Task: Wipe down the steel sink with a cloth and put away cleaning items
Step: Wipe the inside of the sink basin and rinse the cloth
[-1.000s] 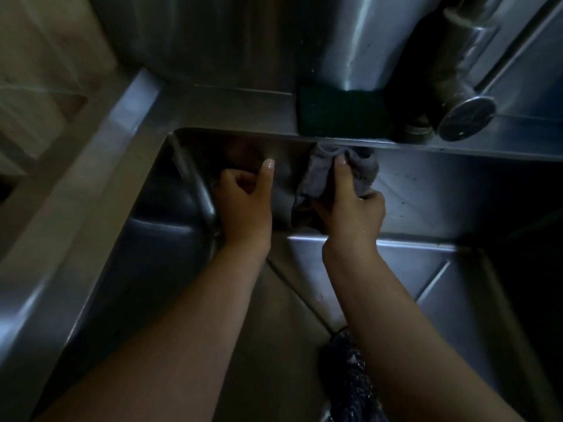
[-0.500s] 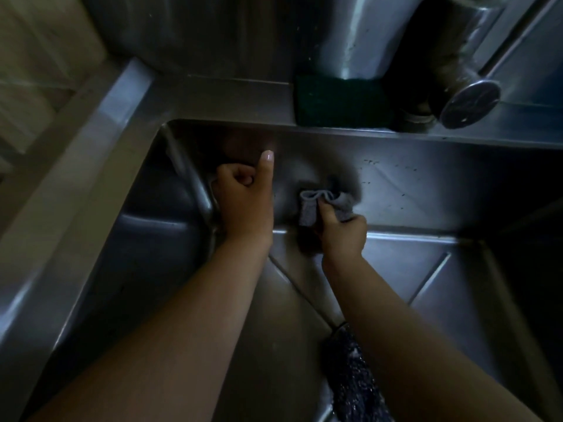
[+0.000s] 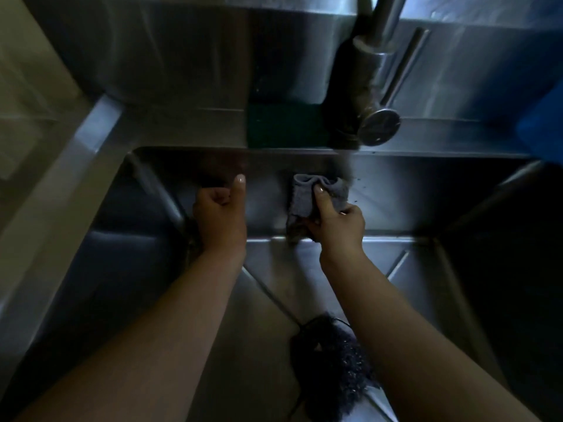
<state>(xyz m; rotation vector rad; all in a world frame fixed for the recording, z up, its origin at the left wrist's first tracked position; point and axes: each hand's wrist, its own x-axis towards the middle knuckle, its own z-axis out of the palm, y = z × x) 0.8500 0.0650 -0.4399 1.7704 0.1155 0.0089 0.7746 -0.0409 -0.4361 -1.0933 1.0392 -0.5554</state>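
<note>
Here the steel sink [image 3: 426,202] fills most of the view, and two things lie inside it. At twelve o'clock in the basin, a grey cloth [image 3: 303,199] is bunched against the far wall just above the floor seam. The right hand [image 3: 338,228] grasps it, fingers curled round the lower folds and the thumb laid up across the front. At six o'clock on the basin floor lies a dark, glittery mesh scrubber [image 3: 332,370], partly covered by the right forearm.

At nine o'clock from the cloth and clear of it, the left hand [image 3: 221,216] is clenched on nothing that shows, its thumb straight and pointing up along the far wall near the back left corner.

On the ledge behind the basin, at twelve o'clock, a dark green sponge [image 3: 283,126] sits against the steel backsplash [image 3: 182,56]. Just beside it, at one o'clock, stands the faucet [image 3: 368,86], its round end cap overhanging the ledge above the cloth. At three o'clock a blue object [image 3: 542,129] is cut off by the frame edge; what it is cannot be told. The light is dim, and the right side of the basin is lost in shadow.
</note>
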